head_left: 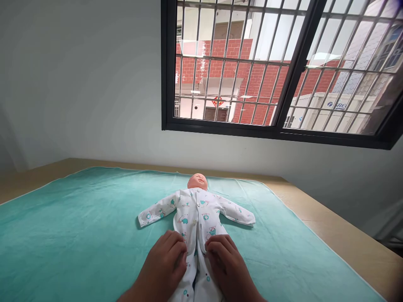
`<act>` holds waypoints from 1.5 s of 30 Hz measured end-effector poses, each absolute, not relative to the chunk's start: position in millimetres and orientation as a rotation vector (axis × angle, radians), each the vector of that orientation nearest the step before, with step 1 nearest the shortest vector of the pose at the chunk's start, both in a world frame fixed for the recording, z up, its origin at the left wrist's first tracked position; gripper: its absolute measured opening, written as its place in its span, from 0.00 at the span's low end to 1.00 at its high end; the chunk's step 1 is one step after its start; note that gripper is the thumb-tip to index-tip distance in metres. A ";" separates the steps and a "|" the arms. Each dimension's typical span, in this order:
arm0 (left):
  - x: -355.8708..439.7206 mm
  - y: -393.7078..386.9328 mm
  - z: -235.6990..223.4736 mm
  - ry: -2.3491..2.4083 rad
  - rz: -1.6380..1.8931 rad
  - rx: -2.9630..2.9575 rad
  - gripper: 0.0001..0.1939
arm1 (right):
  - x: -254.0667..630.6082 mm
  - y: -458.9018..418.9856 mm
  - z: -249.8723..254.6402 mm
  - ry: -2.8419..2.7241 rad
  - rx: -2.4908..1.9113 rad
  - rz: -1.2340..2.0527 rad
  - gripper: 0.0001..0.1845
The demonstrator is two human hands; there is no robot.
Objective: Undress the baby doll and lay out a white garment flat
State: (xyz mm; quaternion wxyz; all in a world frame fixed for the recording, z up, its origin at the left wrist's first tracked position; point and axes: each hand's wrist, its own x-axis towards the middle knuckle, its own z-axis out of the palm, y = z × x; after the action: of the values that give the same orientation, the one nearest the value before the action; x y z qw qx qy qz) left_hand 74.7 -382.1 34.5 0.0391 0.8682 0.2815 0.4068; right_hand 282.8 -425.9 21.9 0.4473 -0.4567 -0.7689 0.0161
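Note:
A baby doll (197, 182) lies on its back on a teal sheet (78, 226), head toward the window. It wears a white printed sleepsuit (197, 212) with both sleeves spread out sideways. My left hand (166, 260) rests palm down on the suit's left leg, fingers curled at the cloth near the centre seam. Over the right leg my right hand (225, 262) lies the same way, fingertips on the fabric. The two hands sit side by side, a narrow strip of suit between them. The doll's feet are hidden below my hands.
The sheet covers a wooden table (340, 239) whose bare edge shows at the right and along the back. A white wall stands behind it. A barred window (273, 67) with a black frame is above, with brick buildings outside.

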 end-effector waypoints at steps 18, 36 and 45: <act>113.2 -334.9 78.2 1.229 0.773 2.164 0.09 | 228.2 -388.8 83.2 -2.062 -2.080 -0.103 0.13; 116.4 -334.1 97.3 1.167 0.535 2.388 0.10 | 223.7 -389.8 92.9 -1.959 -2.282 0.116 0.19; 114.5 -329.2 93.4 1.171 0.570 2.258 0.07 | 257.6 -376.9 92.3 -1.872 -2.006 0.202 0.08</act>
State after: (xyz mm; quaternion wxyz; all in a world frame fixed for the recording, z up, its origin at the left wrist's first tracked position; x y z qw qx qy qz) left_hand 114.5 -329.2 93.4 0.2642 0.8354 0.4334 0.2108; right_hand 257.6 -376.9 92.3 0.1939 -0.7152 -0.6676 0.0720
